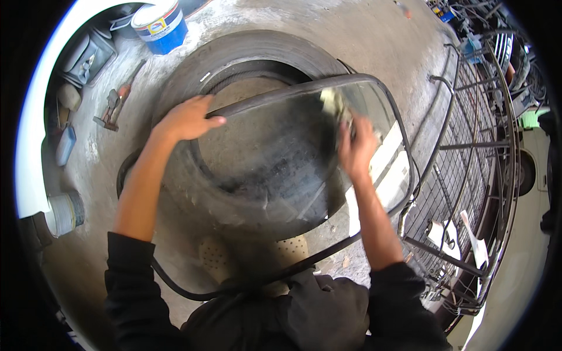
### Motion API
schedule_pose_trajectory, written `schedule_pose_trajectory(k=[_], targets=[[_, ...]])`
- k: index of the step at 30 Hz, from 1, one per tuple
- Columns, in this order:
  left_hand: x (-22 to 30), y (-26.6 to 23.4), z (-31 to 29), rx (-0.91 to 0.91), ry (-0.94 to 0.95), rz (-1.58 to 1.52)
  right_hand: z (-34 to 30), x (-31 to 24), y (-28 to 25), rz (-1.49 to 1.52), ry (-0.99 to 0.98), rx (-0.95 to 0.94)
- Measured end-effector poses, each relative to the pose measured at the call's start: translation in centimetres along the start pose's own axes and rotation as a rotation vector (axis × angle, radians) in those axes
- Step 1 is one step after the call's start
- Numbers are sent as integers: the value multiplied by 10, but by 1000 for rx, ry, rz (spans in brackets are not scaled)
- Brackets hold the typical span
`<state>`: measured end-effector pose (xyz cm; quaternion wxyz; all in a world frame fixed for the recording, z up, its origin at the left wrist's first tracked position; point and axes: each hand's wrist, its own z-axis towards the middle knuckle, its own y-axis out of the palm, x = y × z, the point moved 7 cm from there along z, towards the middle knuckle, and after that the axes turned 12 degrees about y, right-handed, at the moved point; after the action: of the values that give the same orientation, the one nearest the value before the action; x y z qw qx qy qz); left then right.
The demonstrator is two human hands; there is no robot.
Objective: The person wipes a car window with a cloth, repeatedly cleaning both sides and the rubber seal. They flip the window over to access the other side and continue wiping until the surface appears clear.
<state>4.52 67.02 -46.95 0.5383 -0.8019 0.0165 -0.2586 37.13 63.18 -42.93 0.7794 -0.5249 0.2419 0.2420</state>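
Observation:
A curved vehicle window glass (275,143) with a black rubber seal (287,93) round its edge leans over a large tyre (252,47) in front of me. My left hand (186,119) grips the sealed far edge near its left end, with the thumb on the near side and the fingers across the rim. Over the right part of the pane, my right hand (358,146) holds a crumpled pale rag (335,105) against the glass. Motion blurs the rag and fingers. The near edge of the seal curves close to my lap.
A hammer (110,112) lies on the concrete floor at left, near a blue paint bucket (161,29), a grey bin (91,55) and a white tub (65,213). On the right stands a metal rack (468,143) with wire mesh. My perforated shoes (293,248) show beneath the glass.

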Motion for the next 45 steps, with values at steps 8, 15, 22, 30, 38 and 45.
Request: schedule_pose_trajectory(k=[8, 15, 22, 30, 38, 45], targets=[[-29, 19, -44, 174, -171, 100, 96, 41, 93, -513, 181, -103], [-28, 18, -47, 193, -171, 69, -21, -121, 185, -340, -305, -509], [-26, 15, -48, 304, -135, 39, 125, 77, 65, -679, 54, -207], [-30, 19, -46, 280, -151, 13, 5, -92, 169, -427, -208, -465], [-29, 16, -50, 335, -66, 42, 72, -26, 127, -533, -143, -371], [-27, 16, -50, 398, -124, 61, 91, -25, 128, -413, -311, -285]])
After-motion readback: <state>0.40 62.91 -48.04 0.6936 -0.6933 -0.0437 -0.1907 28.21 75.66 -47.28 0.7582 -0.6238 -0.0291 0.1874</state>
